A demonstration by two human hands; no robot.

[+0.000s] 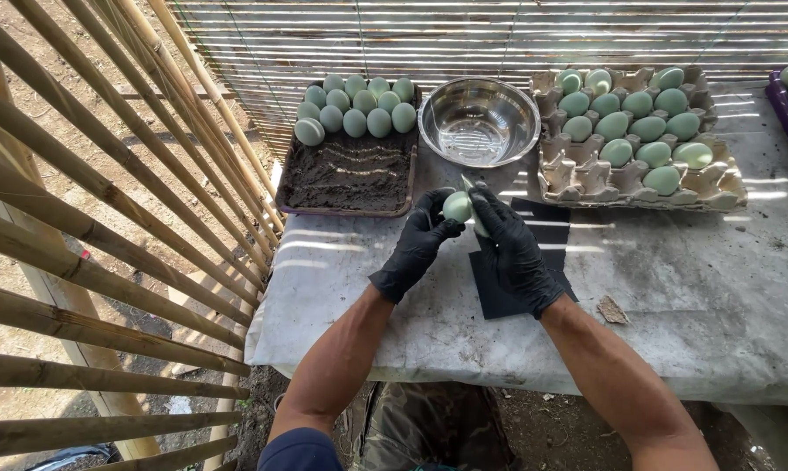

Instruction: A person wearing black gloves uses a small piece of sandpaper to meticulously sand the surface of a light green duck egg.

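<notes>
Table (673, 288) under a pale, stained cover fills the view from three o'clock to the centre, with bamboo slats (89, 218) fencing the nine o'clock side. At one o'clock sits a grey pulp egg carton (568, 174) holding pale green eggs; at eleven o'clock a dark tray (350, 174) of dark soil-like matter carries more such eggs along its far edge. Between them, at twelve o'clock, stands an empty steel bowl (479, 122). A black sheet (542, 228) lies flat at the centre, partly under the right forearm. Both hands wear black gloves. The left hand (416, 244) cups a pale green egg (457, 207) from its nine o'clock side, fingers curled around it. The right hand (516, 249) meets the same egg from three o'clock, fingers closed on it and on a small light scrap (479, 225), just above the sheet.
</notes>
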